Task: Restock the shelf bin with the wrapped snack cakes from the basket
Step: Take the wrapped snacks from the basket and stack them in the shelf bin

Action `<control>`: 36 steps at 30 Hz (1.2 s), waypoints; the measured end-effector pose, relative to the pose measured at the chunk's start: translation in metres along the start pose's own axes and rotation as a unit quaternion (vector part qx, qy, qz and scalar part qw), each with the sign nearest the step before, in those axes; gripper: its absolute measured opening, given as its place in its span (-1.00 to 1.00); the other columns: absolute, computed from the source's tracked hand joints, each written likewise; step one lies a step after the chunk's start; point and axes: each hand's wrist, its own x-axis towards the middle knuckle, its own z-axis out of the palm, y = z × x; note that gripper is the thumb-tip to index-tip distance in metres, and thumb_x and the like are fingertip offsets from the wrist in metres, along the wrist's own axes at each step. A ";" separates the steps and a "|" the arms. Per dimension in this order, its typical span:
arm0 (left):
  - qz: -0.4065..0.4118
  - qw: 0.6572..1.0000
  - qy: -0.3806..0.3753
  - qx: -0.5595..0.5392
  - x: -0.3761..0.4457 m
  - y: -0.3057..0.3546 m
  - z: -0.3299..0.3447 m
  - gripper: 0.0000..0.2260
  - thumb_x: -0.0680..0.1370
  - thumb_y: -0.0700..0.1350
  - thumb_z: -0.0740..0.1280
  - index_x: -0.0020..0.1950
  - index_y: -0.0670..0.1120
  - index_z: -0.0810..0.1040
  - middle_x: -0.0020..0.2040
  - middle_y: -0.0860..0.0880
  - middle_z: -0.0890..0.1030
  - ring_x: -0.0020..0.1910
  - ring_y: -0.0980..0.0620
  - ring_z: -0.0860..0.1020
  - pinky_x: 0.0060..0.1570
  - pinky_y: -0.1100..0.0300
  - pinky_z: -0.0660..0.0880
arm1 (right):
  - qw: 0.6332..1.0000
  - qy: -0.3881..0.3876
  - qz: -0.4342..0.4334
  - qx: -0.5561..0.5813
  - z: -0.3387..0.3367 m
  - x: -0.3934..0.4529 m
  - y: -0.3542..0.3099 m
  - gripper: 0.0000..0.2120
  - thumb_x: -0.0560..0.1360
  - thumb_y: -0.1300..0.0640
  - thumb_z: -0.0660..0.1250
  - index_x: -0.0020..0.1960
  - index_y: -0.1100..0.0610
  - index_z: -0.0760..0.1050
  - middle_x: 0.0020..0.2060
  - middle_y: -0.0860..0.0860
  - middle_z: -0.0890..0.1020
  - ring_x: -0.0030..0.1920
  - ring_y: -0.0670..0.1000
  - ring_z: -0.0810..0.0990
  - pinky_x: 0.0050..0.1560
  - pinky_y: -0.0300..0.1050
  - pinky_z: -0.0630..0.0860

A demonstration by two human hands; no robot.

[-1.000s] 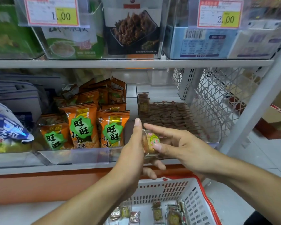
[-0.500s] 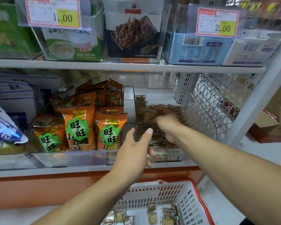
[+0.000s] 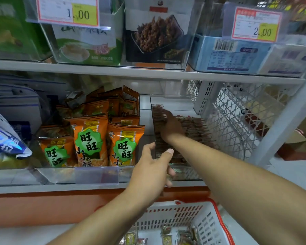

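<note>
A clear shelf bin [image 3: 187, 174] stands at the right of the middle shelf, with rows of brown wrapped snack cakes [image 3: 196, 128] in it. My right hand [image 3: 171, 126] reaches deep into the bin, back of the hand up, in shadow; its fingers are hidden, so a cake in it cannot be made out. My left hand [image 3: 154, 167] hovers open at the bin's front left corner, thumb up, holding nothing. Below, a white basket with a red rim [image 3: 166, 214] holds several wrapped snack cakes [image 3: 166, 239].
Orange snack packs [image 3: 90, 142] fill the bin to the left. A blue-and-white bag [image 3: 4, 138] lies at far left. A white wire mesh panel [image 3: 237, 112] closes the shelf's right side. The upper shelf [image 3: 148, 71] carries boxed goods and price tags.
My right hand took the wrapped cake from between both hands and carried it up into the bin, reaching further back. My left hand let go and stayed near the bin's front.
</note>
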 end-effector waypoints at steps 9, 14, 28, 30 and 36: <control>0.004 1.000 0.000 0.015 -0.004 0.002 -0.003 -0.36 0.62 0.08 0.37 0.61 0.17 0.12 -0.17 -0.04 0.74 -0.38 0.10 0.62 -0.48 0.22 0.46 | 0.991 -0.031 -0.040 -0.121 0.000 0.001 0.004 -0.49 0.59 0.33 0.20 0.51 0.11 0.36 0.35 0.20 0.54 0.36 0.19 0.50 0.37 -0.03 0.41; 0.019 0.999 0.015 0.030 -0.009 -0.003 -0.002 -0.38 0.62 0.04 0.38 0.57 0.12 0.12 -0.17 -0.03 0.73 -0.38 0.17 0.64 -0.35 0.20 0.46 | 0.994 -0.023 -0.036 -0.104 -0.008 0.004 0.000 -0.47 0.53 0.28 0.29 0.49 0.07 0.41 0.32 0.21 0.53 0.34 0.23 0.50 0.34 0.00 0.47; -0.013 0.991 -0.026 0.131 -0.034 -0.048 0.009 -0.72 0.59 -0.10 0.40 0.17 0.08 0.34 -0.13 -0.14 0.70 -0.28 0.05 0.66 -0.39 0.18 0.51 | 0.994 0.036 -0.106 -0.002 -0.035 -0.075 0.024 -0.57 0.46 0.28 0.38 0.28 -0.02 0.55 0.15 0.01 0.61 0.15 0.03 0.59 0.15 -0.23 0.47; 0.016 0.992 0.007 0.126 -0.029 -0.054 0.008 -0.78 0.58 -0.12 0.39 0.10 0.07 0.38 -0.30 -0.06 0.62 -0.32 0.02 0.61 -0.28 0.04 0.53 | 0.994 -0.050 -0.078 -0.058 -0.036 -0.063 0.031 -0.52 0.44 0.25 0.39 0.34 -0.01 0.54 0.19 0.01 0.64 0.17 0.04 0.60 0.14 -0.22 0.51; 0.140 0.983 0.079 0.088 -0.014 -0.042 0.007 -0.76 0.61 -0.15 0.35 0.07 0.11 0.33 -0.40 0.09 0.43 -0.45 0.13 0.40 -0.31 0.12 0.43 | 0.970 -0.113 -0.132 -0.171 -0.023 -0.034 0.034 -0.44 0.43 0.18 0.37 0.41 -0.04 0.41 0.29 0.09 0.55 0.21 0.18 0.55 0.13 -0.10 0.53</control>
